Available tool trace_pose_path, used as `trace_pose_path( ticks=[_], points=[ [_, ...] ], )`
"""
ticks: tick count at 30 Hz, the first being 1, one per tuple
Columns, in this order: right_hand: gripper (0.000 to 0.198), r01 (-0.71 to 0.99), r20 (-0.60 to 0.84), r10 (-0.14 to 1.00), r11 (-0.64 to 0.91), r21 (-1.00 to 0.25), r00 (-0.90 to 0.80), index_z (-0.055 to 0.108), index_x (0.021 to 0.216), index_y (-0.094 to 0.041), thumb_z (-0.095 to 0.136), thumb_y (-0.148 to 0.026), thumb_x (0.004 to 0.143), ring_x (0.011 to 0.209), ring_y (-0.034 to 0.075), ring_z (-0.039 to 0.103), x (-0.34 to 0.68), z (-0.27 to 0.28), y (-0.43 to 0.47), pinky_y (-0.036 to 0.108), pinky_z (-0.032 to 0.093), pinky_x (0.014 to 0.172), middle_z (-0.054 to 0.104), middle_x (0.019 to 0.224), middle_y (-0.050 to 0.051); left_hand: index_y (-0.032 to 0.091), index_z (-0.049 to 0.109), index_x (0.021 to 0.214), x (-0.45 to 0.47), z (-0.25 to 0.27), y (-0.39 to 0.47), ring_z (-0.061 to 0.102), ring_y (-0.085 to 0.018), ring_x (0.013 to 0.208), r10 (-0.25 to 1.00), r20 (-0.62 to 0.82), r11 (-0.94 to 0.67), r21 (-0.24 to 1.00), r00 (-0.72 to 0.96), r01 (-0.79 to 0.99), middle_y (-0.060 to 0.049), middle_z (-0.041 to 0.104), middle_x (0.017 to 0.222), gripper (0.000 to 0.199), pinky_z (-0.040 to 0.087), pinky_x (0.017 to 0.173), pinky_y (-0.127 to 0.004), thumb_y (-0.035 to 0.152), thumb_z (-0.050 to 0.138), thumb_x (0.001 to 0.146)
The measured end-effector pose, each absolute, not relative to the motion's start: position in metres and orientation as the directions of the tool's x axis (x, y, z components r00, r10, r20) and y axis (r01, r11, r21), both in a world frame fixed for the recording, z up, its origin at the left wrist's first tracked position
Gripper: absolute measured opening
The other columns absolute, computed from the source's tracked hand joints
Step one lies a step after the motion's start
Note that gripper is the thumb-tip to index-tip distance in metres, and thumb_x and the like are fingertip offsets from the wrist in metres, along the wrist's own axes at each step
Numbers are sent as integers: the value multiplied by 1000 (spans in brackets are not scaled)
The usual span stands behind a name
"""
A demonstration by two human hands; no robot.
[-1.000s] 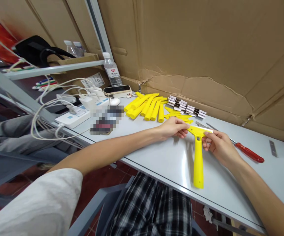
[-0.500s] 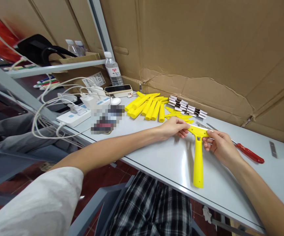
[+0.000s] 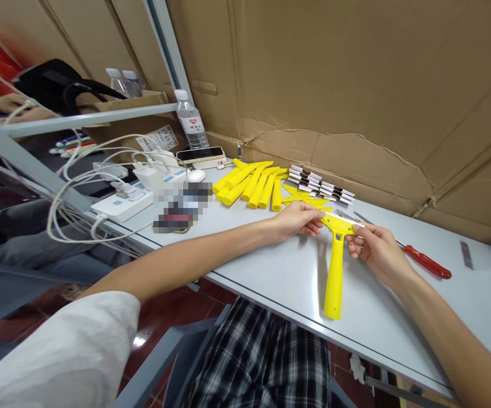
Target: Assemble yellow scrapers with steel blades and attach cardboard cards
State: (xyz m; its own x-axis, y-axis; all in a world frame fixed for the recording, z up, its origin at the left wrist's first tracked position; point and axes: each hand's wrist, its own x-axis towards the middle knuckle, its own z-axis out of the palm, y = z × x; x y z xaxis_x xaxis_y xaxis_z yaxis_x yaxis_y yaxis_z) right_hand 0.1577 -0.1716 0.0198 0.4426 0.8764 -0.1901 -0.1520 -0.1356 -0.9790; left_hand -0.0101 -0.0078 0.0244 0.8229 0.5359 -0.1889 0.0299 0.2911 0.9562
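Observation:
A yellow T-shaped scraper [image 3: 334,272] is held above the near side of the table, its handle pointing down toward the front edge. My left hand [image 3: 298,220] pinches the left end of its head. The right end of the head is pinched by my right hand [image 3: 372,246]. A thin pale strip runs along the head's top edge between the hands. Behind my left hand lie several yellow handles [image 3: 251,184] in a pile, with flat yellow pieces [image 3: 302,195] beside them. Folded white-and-black blade packs [image 3: 321,186] are stacked at the back.
A red-handled screwdriver [image 3: 427,262] and a small metal plate [image 3: 466,255] lie to the right on the white table [image 3: 270,258]. Leftward are a power strip [image 3: 122,204] with tangled cables, a phone [image 3: 200,154] and a water bottle [image 3: 192,122]. A cardboard wall [image 3: 334,73] stands behind.
The scraper's handle end has swung slightly left, while both hands keep their pinch on the head. At the far left, another person's hands have come into view. The whole view has shifted slightly.

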Motion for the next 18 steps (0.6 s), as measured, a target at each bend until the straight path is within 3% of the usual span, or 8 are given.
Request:
trace_pose_path(
  ticks=[8, 12, 15, 18],
  points=[
    [63, -146, -214, 868, -166, -975, 448, 62, 103, -11, 91, -55, 68, 67, 12, 59, 157, 20, -170, 23, 49, 54, 64, 87, 10, 7, 71, 80, -11, 27, -9, 68, -10, 58, 538, -170, 265, 964, 825, 25, -6, 72, 69, 18, 55, 59, -24, 12, 68, 97],
    [66, -53, -194, 858, -193, -980, 476, 63, 103, -12, 86, -65, 69, 65, 14, 59, 165, 19, -170, 26, 49, 54, 64, 85, 10, 8, 70, 81, -12, 26, -8, 68, -11, 58, 540, -175, 243, 969, 823, 47, -6, 72, 70, 17, 55, 59, -24, 11, 67, 97],
    [60, 221, -55, 821, -217, -951, 568, 66, 101, -12, 70, -70, 82, 60, 14, 56, 183, 20, -171, 27, 45, 54, 62, 76, 8, 8, 71, 81, -12, 25, -6, 68, -11, 59, 544, -173, 232, 971, 821, 51, -7, 72, 72, 15, 55, 60, -26, 12, 69, 96],
    [43, 656, 188, 812, -285, -699, 553, 73, 99, -15, 62, -54, 90, 65, 13, 58, 203, 22, -174, 27, 44, 64, 67, 81, 8, 9, 71, 83, -11, 26, -5, 66, -10, 60, 551, -167, 229, 972, 818, 44, -6, 71, 72, 14, 55, 61, -25, 12, 66, 96]
  ],
)
